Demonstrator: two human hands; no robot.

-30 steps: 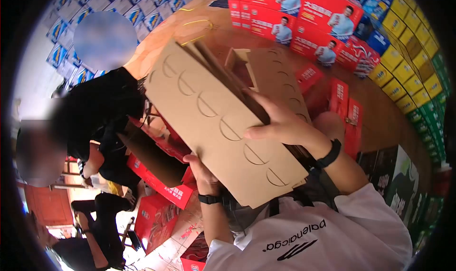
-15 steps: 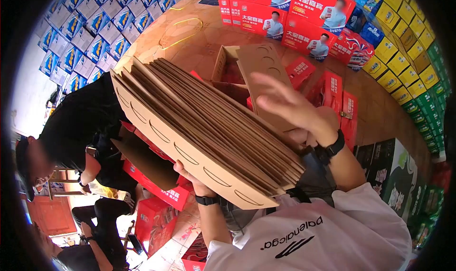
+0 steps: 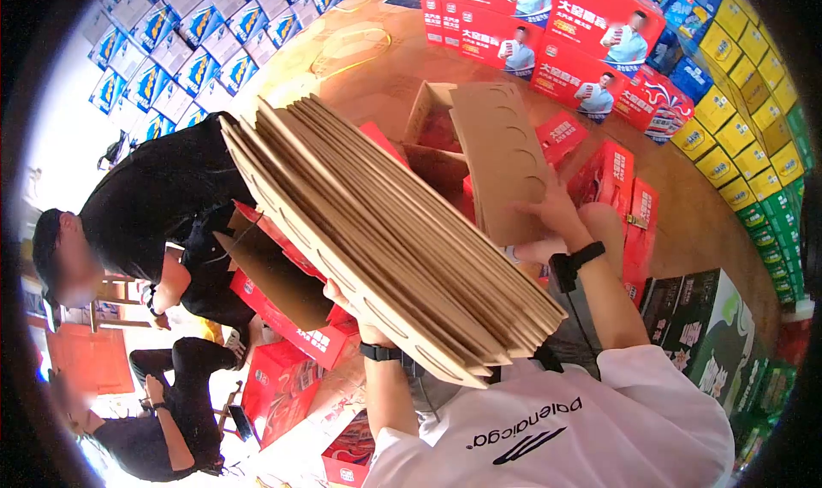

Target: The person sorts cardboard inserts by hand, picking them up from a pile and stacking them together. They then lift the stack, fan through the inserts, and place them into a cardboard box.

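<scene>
A thick stack of folded brown cardboard dividers (image 3: 385, 240) with curved cut slots spans the middle of the view. My left hand (image 3: 347, 306) is closed around its lower left side, fingers on the outer sheet. To the right of the stack, another cardboard sheet (image 3: 499, 145) with semicircular cut-outs leans beside an opened carton (image 3: 428, 120). My right hand (image 3: 552, 214) grips the lower right edge of that sheet, its fingers across the face. Part of this sheet is hidden behind the stack.
An opened red carton (image 3: 295, 312) lies left of the stack, near two people in black (image 3: 163, 197). Several red drink cartons (image 3: 604, 180) sit to the right. Stacked red cases (image 3: 548, 43), yellow cases (image 3: 732, 137) and blue-white cases (image 3: 201, 26) line the back.
My right hand has come down from a spread pose in the air onto the loose cardboard sheet. My left hand still holds the stack, which has tipped slightly. The view has shifted.
</scene>
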